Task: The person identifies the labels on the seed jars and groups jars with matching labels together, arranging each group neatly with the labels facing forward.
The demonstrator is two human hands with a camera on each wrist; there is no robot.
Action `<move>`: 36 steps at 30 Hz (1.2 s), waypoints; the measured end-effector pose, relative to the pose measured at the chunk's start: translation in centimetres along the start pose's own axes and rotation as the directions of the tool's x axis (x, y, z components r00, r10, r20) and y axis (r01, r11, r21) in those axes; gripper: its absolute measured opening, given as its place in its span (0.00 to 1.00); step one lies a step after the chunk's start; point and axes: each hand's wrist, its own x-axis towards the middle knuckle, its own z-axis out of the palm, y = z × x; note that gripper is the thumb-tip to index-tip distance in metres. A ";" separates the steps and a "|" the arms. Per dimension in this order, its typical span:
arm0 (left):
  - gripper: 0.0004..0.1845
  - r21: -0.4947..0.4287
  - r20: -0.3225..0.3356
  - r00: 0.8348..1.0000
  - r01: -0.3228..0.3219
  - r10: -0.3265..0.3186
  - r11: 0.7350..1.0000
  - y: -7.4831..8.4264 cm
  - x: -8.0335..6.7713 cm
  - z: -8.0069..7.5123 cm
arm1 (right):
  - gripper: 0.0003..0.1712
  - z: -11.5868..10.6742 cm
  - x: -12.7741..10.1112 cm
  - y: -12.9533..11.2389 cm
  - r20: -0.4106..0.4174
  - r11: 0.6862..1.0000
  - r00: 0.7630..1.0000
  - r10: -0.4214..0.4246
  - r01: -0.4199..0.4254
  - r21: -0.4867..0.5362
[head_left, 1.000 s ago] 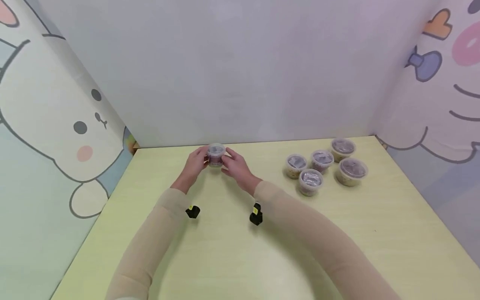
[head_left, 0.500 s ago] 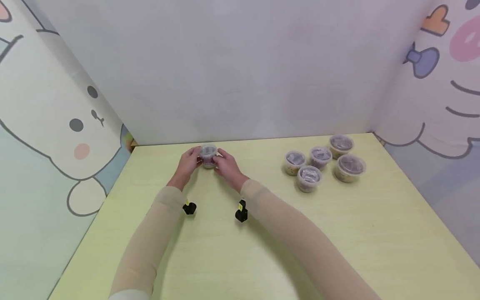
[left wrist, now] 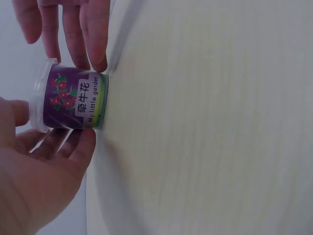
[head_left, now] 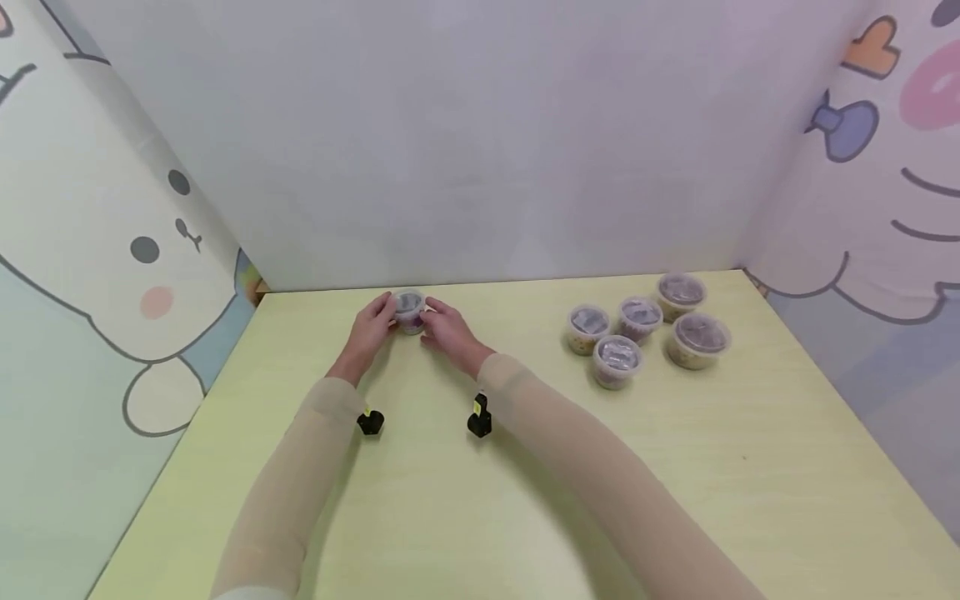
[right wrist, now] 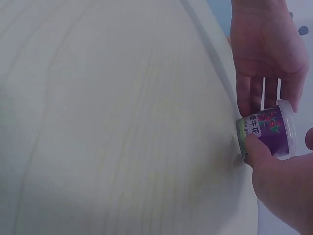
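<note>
The grip is two-handed, with the left hand (head_left: 369,328) and the right hand (head_left: 453,333) holding a purple lidded cup (left wrist: 68,100) upright from opposite sides near the far edge of the table (head_left: 420,508), left of that edge's midpoint, while five lidded tubs (head_left: 640,317) stand grouped toward the far right corner.

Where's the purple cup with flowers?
In the head view, the purple plastic cup is left of centre, between the left hand and right hand, near the back of the pale yellow table.
</note>
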 end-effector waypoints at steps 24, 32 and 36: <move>0.39 0.254 0.003 0.998 -0.054 0.055 0.966 -0.1 0.1 -0.7 | 0.33 -1.4 0.2 0.7 0.045 0.991 0.999 -0.020 0.026 -0.132; 0.31 0.543 -0.073 0.888 -0.346 0.453 0.765 3.6 -1.0 1.6 | 0.33 -5.4 -2.9 -3.2 0.144 0.911 0.990 -0.003 0.062 -0.409; 0.25 0.588 0.049 0.819 -0.487 0.572 0.646 6.1 -2.1 4.3 | 0.33 -8.4 -6.7 -6.6 0.246 0.844 0.969 0.017 0.118 -0.523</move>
